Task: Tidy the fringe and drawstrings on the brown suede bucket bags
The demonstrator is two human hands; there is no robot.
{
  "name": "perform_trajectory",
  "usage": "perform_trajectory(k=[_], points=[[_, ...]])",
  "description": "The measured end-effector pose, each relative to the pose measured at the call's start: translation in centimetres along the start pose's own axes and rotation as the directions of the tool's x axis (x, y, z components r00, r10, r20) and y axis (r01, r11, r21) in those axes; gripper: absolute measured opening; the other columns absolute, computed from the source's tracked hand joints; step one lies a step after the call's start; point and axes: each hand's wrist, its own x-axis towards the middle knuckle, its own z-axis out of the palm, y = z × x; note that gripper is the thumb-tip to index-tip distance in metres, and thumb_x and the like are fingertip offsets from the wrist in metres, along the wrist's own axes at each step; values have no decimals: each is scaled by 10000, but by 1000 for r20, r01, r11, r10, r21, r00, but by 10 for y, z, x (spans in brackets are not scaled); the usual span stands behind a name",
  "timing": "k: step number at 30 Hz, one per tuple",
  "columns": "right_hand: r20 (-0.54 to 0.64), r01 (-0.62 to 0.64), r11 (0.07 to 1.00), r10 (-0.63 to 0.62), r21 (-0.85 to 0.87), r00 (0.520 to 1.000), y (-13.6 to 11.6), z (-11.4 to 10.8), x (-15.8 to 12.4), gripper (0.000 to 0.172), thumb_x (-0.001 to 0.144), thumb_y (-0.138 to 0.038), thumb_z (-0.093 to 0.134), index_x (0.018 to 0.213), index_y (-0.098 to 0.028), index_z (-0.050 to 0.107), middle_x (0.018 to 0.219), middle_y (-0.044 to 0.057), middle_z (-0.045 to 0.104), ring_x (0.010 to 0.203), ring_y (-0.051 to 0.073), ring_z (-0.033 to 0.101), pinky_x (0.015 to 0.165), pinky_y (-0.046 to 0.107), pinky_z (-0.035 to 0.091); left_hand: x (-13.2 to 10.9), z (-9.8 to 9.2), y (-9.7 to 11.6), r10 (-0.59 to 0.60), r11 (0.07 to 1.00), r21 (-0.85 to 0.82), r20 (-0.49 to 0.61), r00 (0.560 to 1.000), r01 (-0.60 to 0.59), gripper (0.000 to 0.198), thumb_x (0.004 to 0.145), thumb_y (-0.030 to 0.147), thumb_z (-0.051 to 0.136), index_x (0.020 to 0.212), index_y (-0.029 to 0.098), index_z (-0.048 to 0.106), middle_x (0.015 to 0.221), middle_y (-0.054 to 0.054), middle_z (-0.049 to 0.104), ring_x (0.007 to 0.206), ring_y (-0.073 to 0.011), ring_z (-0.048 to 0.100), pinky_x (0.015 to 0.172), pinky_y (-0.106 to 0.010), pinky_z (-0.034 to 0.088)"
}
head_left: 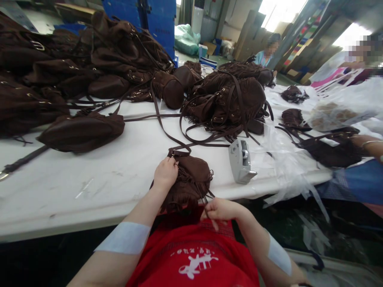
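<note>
A dark brown fringed handbag [194, 169] lies at the table's front edge, just before my red apron. My left hand [166, 172] grips its upper left side near the strap, fingers closed on it. At the bag's lower right, my right hand [220, 211] pinches thin fringe strands that hang over the edge. The bag's long strap [167, 133] runs up the table towards other bags. A grey tape dispenser [239, 161] stands right of the bag, apart from both hands.
Brown bags pile up at the left [119, 52] and in the middle [227, 95] of the white table [98, 179]. Clear plastic bags [284, 163] drape over the right edge. Another person's arm [369, 145] reaches over a dark bag [329, 149]; a further person [266, 56] is behind.
</note>
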Motion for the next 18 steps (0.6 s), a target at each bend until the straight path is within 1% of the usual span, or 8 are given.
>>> perform_trajectory(k=[3, 4, 6, 7, 9, 11, 12, 18], points=[[298, -64, 994, 88, -90, 950, -6, 13, 0, 671, 511, -418, 870, 1092, -159, 656, 597, -44, 653, 494, 115, 598, 457, 170, 422, 3, -1, -6, -57, 998, 32, -36, 998, 58, 293, 933, 248, 350, 963, 165, 630, 974, -114, 637, 917, -248, 611, 815, -354, 462], [256, -40, 996, 58, -76, 965, -6, 18, -5, 662, 503, -425, 875, 1070, -159, 662, 620, -35, 657, 525, 126, 609, 482, 182, 439, 5, -1, -8, -74, 996, 40, -48, 996, 76, 302, 935, 240, 339, 963, 159, 629, 972, -119, 636, 913, -251, 612, 813, -359, 462], [-112, 114, 991, -122, -74, 986, -8, 27, -15, 436, 643, -440, 802, 949, -157, 675, 675, -9, 659, 586, 129, 611, 540, 202, 462, 7, 0, -11, -82, 995, 53, -66, 994, 86, 311, 937, 238, 330, 959, 151, 628, 968, -122, 635, 905, -256, 613, 807, -365, 462], [-342, 206, 970, -240, -133, 909, -10, 31, -18, 312, 729, -412, 741, 896, -159, 668, 738, 13, 666, 652, 136, 619, 589, 217, 478, 9, 0, -11, -81, 995, 59, -73, 994, 85, 309, 937, 239, 333, 957, 149, 628, 968, -121, 635, 905, -257, 613, 806, -364, 462], [-645, 278, 897, -440, -342, 625, -17, 37, -18, 179, 794, -314, 670, 904, -174, 652, 943, 64, 666, 864, 178, 621, 758, 279, 507, 11, 2, -11, -86, 994, 64, -78, 993, 91, 302, 935, 238, 339, 959, 146, 625, 974, -122, 634, 913, -259, 612, 801, -361, 462], [-723, 211, 830, -555, -516, 411, -27, 42, -4, 308, 762, -228, 671, 1066, -200, 624, 1183, 98, 591, 1102, 229, 541, 960, 368, 454, 12, 3, -9, -94, 993, 63, -75, 993, 99, 298, 935, 233, 339, 974, 147, 622, 986, -124, 634, 924, -258, 612, 800, -357, 461], [-732, 158, 814, -574, -559, 367, -31, 44, 8, 404, 744, -187, 664, 1142, -207, 595, 1254, 109, 545, 1168, 246, 495, 1015, 401, 418, 12, 3, -8, -95, 993, 63, -74, 993, 100, 296, 934, 230, 340, 979, 149, 621, 989, -124, 635, 926, -258, 613, 799, -355, 460], [-716, 21, 826, -501, -563, 486, -46, 43, 59, 239, 715, -24, 475, 866, -153, 609, 961, 100, 618, 990, 253, 549, 902, 415, 455, 10, 2, -10, -83, 993, 70, -101, 991, 90, 283, 933, 232, 351, 948, 160, 625, 956, -112, 643, 886, -245, 616, 783, -348, 460]])
